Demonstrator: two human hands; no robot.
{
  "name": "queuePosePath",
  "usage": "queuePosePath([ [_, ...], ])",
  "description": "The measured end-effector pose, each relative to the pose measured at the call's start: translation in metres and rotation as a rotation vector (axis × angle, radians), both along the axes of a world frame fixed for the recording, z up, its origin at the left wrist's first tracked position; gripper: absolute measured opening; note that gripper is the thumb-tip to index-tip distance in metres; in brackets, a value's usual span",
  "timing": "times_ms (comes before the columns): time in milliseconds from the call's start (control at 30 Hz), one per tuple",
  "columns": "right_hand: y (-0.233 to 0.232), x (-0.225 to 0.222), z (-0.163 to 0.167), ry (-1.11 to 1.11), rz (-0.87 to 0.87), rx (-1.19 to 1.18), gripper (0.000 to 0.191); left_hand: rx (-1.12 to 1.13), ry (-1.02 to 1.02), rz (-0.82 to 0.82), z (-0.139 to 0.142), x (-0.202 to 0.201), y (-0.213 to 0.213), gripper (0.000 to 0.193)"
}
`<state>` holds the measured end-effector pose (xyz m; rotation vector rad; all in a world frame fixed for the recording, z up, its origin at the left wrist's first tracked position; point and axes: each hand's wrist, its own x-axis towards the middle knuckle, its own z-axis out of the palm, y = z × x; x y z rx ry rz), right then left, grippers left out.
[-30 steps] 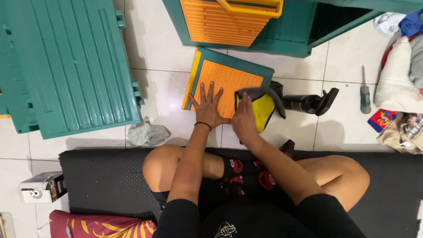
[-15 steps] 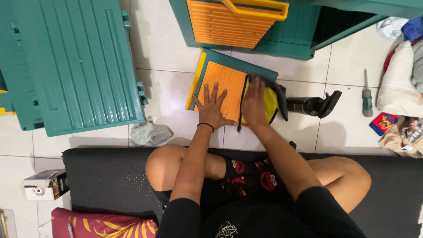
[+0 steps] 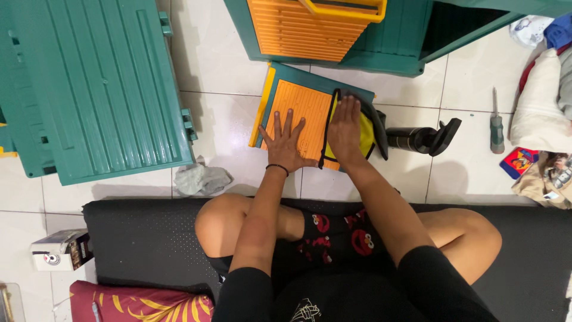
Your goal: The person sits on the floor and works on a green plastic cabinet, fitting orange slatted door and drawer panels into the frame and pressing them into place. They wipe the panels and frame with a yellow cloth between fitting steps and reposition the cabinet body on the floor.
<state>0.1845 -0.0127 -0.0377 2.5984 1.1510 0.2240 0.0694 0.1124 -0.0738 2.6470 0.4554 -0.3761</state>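
Note:
I sit cross-legged on a black mat [image 3: 143,238] on a white tiled floor. In front of my knees lies an orange ribbed panel in a teal frame [image 3: 304,110]. My left hand [image 3: 286,143] rests flat on the orange surface with its fingers spread. My right hand [image 3: 344,128] presses a yellow cloth with dark edging [image 3: 364,134] onto the panel's right side, palm down.
A large teal ribbed panel [image 3: 101,83] lies at the left. A teal cabinet with an orange drawer [image 3: 316,27] stands beyond. A black spray bottle [image 3: 420,138], a screwdriver [image 3: 496,122], a grey rag [image 3: 199,179], a small box [image 3: 62,249] and a pile of cloths [image 3: 545,113] lie around.
My right hand has slid the yellow cloth away from me, up the right side of the orange panel. My left hand has stayed flat on the panel.

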Motion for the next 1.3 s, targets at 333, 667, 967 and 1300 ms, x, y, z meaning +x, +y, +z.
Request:
queuePosePath([
  [333,-0.055,-0.118,-0.012,0.287,0.119,0.144,0.052,0.024,0.179,-0.066,0.001,0.002,-0.002,0.152],
  [667,-0.023,0.006,-0.010,0.109,0.076,0.147,0.056,0.033,0.179,-0.093,0.000,0.004,-0.001,0.147],
  [967,-0.025,-0.046,-0.016,0.150,0.134,0.079,0.059,0.045,0.188,-0.074,-0.002,0.007,-0.003,0.151],
  [1300,-0.036,-0.089,-0.005,0.223,0.173,0.176,0.053,0.019,0.142,-0.065,-0.003,0.004,-0.002,0.151],
])
